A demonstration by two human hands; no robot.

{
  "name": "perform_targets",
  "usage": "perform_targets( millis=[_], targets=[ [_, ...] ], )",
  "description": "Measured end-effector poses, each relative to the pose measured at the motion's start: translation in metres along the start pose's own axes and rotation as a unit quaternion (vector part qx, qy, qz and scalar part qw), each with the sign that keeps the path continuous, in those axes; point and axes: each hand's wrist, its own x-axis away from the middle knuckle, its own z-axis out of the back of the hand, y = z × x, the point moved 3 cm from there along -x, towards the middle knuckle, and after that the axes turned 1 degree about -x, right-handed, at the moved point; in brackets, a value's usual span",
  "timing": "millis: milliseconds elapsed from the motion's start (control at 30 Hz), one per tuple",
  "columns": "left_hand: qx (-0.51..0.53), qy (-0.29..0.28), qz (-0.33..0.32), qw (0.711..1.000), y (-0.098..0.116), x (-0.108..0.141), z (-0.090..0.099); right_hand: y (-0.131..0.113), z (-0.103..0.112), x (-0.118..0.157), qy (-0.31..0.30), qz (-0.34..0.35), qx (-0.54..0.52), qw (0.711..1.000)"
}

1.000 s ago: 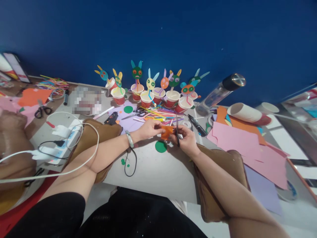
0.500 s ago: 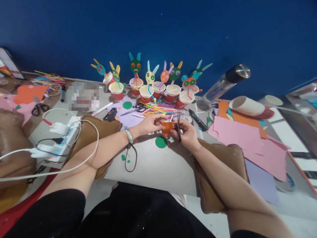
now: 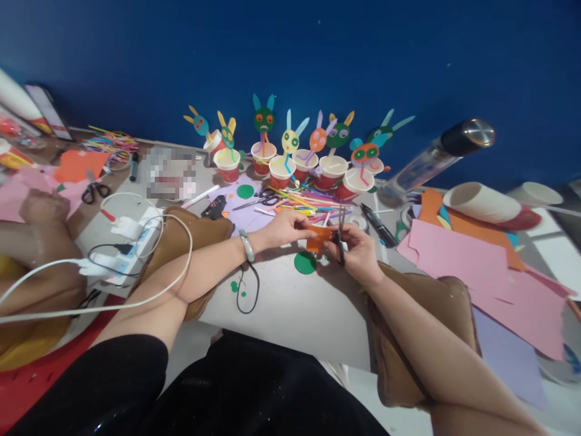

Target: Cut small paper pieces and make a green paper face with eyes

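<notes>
A small piece of orange paper [image 3: 318,240] is pinched in my left hand [image 3: 290,229], whose wrist wears a pale bangle. My right hand [image 3: 361,251] grips a pair of dark scissors [image 3: 341,233] with the blades pointing up and away from me, and its fingertips also touch the paper's right edge. Just below the paper a green paper circle [image 3: 305,263] lies on the grey table [image 3: 290,315]. Small green scraps [image 3: 234,286] and a black cord loop [image 3: 249,297] are nearer my left forearm.
Several paper cups [image 3: 282,175] with paper rabbit heads stand along the blue wall. Colored sticks [image 3: 313,200] and other scissors [image 3: 267,197] lie before them. At right are a bottle [image 3: 424,163] and pink paper [image 3: 458,254]; at left, a power strip [image 3: 136,248] and another person's hand [image 3: 44,206].
The view has swung a little left, so everything sits further right. Both hands keep hold of the orange paper and scissors. The other person's hand at left shows more clearly.
</notes>
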Motion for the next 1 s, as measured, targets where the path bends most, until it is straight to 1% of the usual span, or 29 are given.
perform_targets(
  millis=[67, 233, 367, 467, 533, 700, 833, 1000],
  targets=[
    [-0.014, -0.002, -0.007, 1.000, -0.0012, -0.0004, -0.0017, 0.0003, 0.0001, 0.0000, -0.002, 0.000, -0.001, 1.000],
    [-0.076, -0.030, -0.055, 0.995, 0.0006, 0.0006, -0.0056, 0.0002, 0.0002, -0.0003, 0.000, 0.002, 0.005, 1.000],
    [-0.092, -0.050, -0.064, 0.992, 0.0052, 0.0025, -0.0038, 0.0004, -0.0012, 0.0004, 0.000, -0.004, -0.004, 1.000],
    [-0.088, -0.059, -0.063, 0.992, 0.0048, 0.0019, -0.0017, 0.0002, -0.0022, 0.0008, -0.007, -0.012, -0.007, 1.000],
    [-0.085, -0.055, -0.060, 0.993, 0.0027, 0.0006, -0.0007, -0.0001, -0.0020, 0.0008, -0.010, -0.014, -0.003, 1.000],
    [-0.051, -0.063, -0.038, 0.996, -0.0014, -0.0026, -0.0010, -0.0010, -0.0010, 0.0002, -0.011, -0.002, 0.004, 1.000],
    [-0.034, -0.042, -0.035, 0.998, -0.0007, -0.0041, 0.0022, -0.0010, -0.0023, 0.0003, -0.011, 0.000, -0.005, 1.000],
    [-0.005, -0.028, -0.014, 0.999, -0.0043, -0.0058, 0.0040, 0.0002, -0.0036, 0.0001, -0.010, 0.010, -0.043, 0.999]
  ],
)
